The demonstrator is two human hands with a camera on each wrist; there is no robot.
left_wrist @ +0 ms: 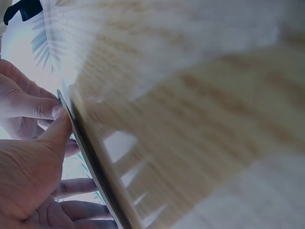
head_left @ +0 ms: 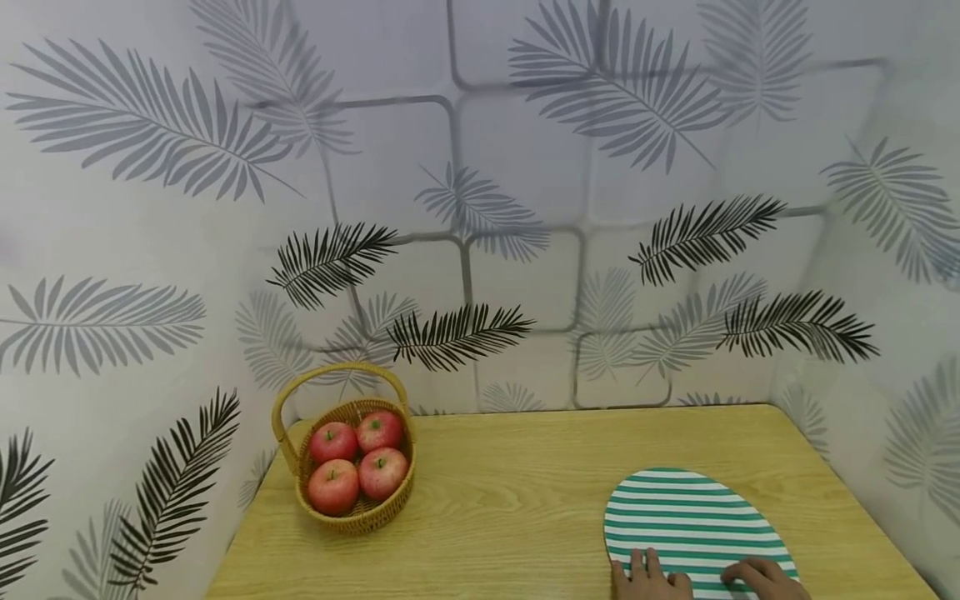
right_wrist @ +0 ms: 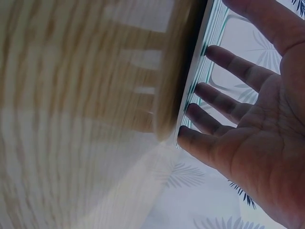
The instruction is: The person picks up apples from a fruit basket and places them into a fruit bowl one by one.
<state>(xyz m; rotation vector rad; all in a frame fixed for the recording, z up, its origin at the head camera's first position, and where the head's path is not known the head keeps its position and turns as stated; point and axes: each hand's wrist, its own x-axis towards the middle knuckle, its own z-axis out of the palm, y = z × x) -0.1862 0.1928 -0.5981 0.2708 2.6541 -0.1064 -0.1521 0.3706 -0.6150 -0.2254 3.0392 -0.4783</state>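
A rounded placemat with green and white stripes [head_left: 686,508] lies on the table at the lower right of the head view. On its near left part rests my left hand [head_left: 651,582], fingers spread out. My right hand [head_left: 771,579] touches the mat near its right edge and is partly cut off by the frame. The left wrist view shows my left hand [left_wrist: 31,176] with its thumb and fingertips against the thin mat, close to the other hand. In the right wrist view, several nearly straight fingers of my right hand [right_wrist: 267,124] touch the mat's striped face [right_wrist: 204,64].
A woven basket [head_left: 367,523] with a tall handle stands at the back left of the wooden table [head_left: 510,517], holding several red apples [head_left: 382,472]. Walls with a leaf pattern [head_left: 517,367] enclose the table's back and sides.
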